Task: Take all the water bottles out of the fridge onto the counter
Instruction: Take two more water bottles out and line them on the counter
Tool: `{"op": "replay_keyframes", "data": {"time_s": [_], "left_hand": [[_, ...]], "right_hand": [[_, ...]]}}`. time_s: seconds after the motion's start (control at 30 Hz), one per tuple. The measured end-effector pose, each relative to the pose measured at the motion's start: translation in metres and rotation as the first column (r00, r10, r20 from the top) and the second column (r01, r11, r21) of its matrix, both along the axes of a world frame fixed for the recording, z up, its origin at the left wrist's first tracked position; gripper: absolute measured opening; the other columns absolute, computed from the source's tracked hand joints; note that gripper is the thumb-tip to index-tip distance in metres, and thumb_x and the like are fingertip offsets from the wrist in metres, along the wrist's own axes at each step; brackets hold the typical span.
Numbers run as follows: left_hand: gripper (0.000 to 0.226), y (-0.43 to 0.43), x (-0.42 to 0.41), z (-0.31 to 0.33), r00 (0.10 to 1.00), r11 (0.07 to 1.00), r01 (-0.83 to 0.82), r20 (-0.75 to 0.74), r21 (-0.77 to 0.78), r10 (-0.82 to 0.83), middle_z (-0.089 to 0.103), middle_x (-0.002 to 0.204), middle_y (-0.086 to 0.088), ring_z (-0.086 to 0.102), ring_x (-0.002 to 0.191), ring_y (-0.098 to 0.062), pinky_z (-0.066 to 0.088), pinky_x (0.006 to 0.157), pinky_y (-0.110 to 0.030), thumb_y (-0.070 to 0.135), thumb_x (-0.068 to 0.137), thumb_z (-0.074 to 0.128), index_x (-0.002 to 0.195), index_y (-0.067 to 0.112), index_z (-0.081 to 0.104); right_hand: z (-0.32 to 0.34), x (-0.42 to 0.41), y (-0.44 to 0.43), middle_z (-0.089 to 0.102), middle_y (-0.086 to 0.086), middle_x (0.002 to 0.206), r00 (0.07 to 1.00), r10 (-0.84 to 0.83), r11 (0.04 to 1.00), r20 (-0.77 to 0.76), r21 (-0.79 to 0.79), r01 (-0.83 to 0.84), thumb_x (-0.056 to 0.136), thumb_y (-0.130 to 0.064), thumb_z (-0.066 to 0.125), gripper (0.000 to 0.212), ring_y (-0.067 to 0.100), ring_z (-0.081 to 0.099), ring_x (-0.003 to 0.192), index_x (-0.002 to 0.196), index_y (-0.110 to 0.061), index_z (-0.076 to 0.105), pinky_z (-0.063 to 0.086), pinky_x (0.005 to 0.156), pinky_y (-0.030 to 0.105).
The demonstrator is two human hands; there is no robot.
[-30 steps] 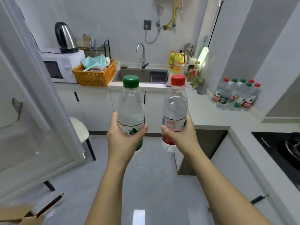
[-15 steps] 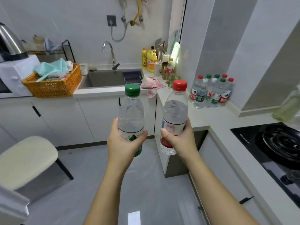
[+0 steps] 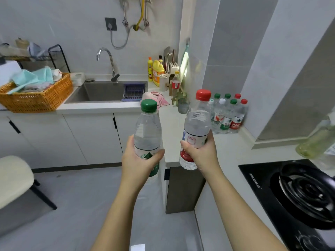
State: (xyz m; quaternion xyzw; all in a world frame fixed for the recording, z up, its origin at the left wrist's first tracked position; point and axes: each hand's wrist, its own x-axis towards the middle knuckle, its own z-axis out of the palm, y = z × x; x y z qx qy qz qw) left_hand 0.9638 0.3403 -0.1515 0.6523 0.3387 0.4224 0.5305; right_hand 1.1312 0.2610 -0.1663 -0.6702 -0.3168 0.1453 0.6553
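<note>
My left hand grips a clear water bottle with a green cap around its lower label, held upright over the floor. In my right hand is a second clear bottle with a red cap, tilted slightly right above the white counter's near corner. Several more water bottles with green, red and white caps stand grouped on the counter against the wall corner, behind the red-capped bottle. The fridge is out of view.
A sink with a tap sits at the back, with a wicker basket to its left and detergent bottles to its right. A black gas hob fills the right counter. A pink cloth lies by the sink; a stool stands at left.
The view has swung right and closer to the counter; the fridge door and microwave have left the frame. Both hands still hold their bottles, the red-capped one now leaning over the counter corner.
</note>
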Motion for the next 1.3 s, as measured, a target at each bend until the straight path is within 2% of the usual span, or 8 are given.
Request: {"op": "replay_keyframes", "data": {"time_s": [0.13, 0.37, 0.6, 0.73, 0.97, 1.03, 1.13, 1.3], "left_hand": [[0.051, -0.009, 0.042, -0.014, 1.0, 0.999, -0.004, -0.023, -0.042, 0.003, 0.067, 0.096, 0.01, 0.064, 0.088, -0.005, 0.048, 0.067, -0.016, 0.015, 0.069, 0.085, 0.104, 0.036, 0.054], [0.051, 0.0, 0.109, -0.039, 0.99, 0.994, 0.05, -0.124, -0.101, -0.062, 0.066, 0.098, 0.009, 0.063, 0.091, -0.008, 0.045, 0.066, -0.016, 0.016, 0.071, 0.082, 0.11, 0.029, 0.052], [0.051, 0.04, 0.177, -0.077, 0.946, 0.973, 0.179, -0.246, -0.147, -0.212, 0.063, 0.095, 0.02, 0.06, 0.089, 0.005, 0.044, 0.067, -0.013, 0.018, 0.069, 0.083, 0.101, 0.042, 0.05], [0.052, 0.077, 0.225, -0.095, 0.91, 0.954, 0.248, -0.295, -0.169, -0.289, 0.058, 0.095, 0.024, 0.055, 0.089, 0.006, 0.042, 0.066, -0.014, 0.02, 0.071, 0.082, 0.107, 0.035, 0.048], [0.052, 0.115, 0.276, -0.136, 0.88, 0.924, 0.3, -0.305, -0.238, -0.365, 0.061, 0.094, 0.013, 0.057, 0.078, -0.002, 0.045, 0.054, -0.008, 0.009, 0.073, 0.079, 0.111, 0.026, 0.049], [0.053, 0.116, 0.281, -0.147, 0.885, 0.915, 0.295, -0.283, -0.275, -0.37, 0.063, 0.093, 0.008, 0.059, 0.075, -0.011, 0.049, 0.058, -0.014, 0.01, 0.072, 0.078, 0.11, 0.032, 0.048], [0.055, 0.118, 0.29, -0.159, 0.898, 0.913, 0.272, -0.262, -0.304, -0.354, 0.065, 0.094, 0.007, 0.061, 0.078, -0.016, 0.057, 0.072, -0.038, 0.023, 0.064, 0.079, 0.107, 0.042, 0.049], [0.058, 0.122, 0.302, -0.168, 0.91, 0.919, 0.262, -0.243, -0.293, -0.337, 0.065, 0.099, 0.009, 0.062, 0.084, -0.01, 0.056, 0.08, -0.041, 0.028, 0.063, 0.079, 0.112, 0.037, 0.05]], "right_hand": [[-0.015, 0.044, -0.011, 0.065, -0.005, 0.114, 0.999, -0.021, 0.999, -0.034, -0.037, 0.019, 0.069, -0.02, 0.083, 0.062, 0.016, 0.063, 0.108, 0.121, -0.028, 0.05, 0.051, 0.095, 0.036], [-0.041, 0.104, -0.017, 0.065, -0.001, 0.112, 0.989, -0.094, 0.991, -0.116, -0.107, 0.081, 0.074, -0.009, 0.082, 0.058, 0.02, 0.063, 0.104, 0.121, -0.021, 0.049, 0.051, 0.091, 0.033], [-0.072, 0.161, 0.008, 0.062, -0.016, 0.1, 0.971, -0.162, 0.969, -0.175, -0.213, 0.123, 0.073, -0.009, 0.083, 0.055, -0.002, 0.061, 0.091, 0.113, -0.027, 0.049, 0.047, 0.076, 0.016], [-0.086, 0.198, 0.033, 0.065, -0.01, 0.105, 0.961, -0.223, 0.943, -0.161, -0.286, 0.171, 0.069, -0.012, 0.086, 0.059, 0.006, 0.063, 0.096, 0.117, -0.023, 0.054, 0.048, 0.078, 0.021], [-0.12, 0.24, 0.058, 0.069, -0.007, 0.1, 0.92, -0.365, 0.864, -0.144, -0.421, 0.277, 0.065, -0.015, 0.088, 0.054, 0.008, 0.066, 0.091, 0.112, -0.019, 0.06, 0.048, 0.07, 0.019], [-0.128, 0.244, 0.062, 0.069, -0.008, 0.096, 0.91, -0.391, 0.845, -0.139, -0.446, 0.295, 0.065, -0.015, 0.087, 0.051, 0.007, 0.066, 0.088, 0.109, -0.019, 0.061, 0.048, 0.068, 0.019], [-0.137, 0.246, 0.067, 0.071, -0.002, 0.09, 0.9, -0.414, 0.836, -0.139, -0.45, 0.315, 0.066, -0.009, 0.084, 0.045, 0.011, 0.066, 0.079, 0.104, -0.013, 0.061, 0.048, 0.061, 0.015], [-0.148, 0.253, 0.072, 0.07, -0.001, 0.087, 0.901, -0.408, 0.844, -0.146, -0.437, 0.311, 0.066, -0.001, 0.083, 0.044, 0.002, 0.062, 0.07, 0.102, -0.011, 0.061, 0.045, 0.054, 0.007]]}}
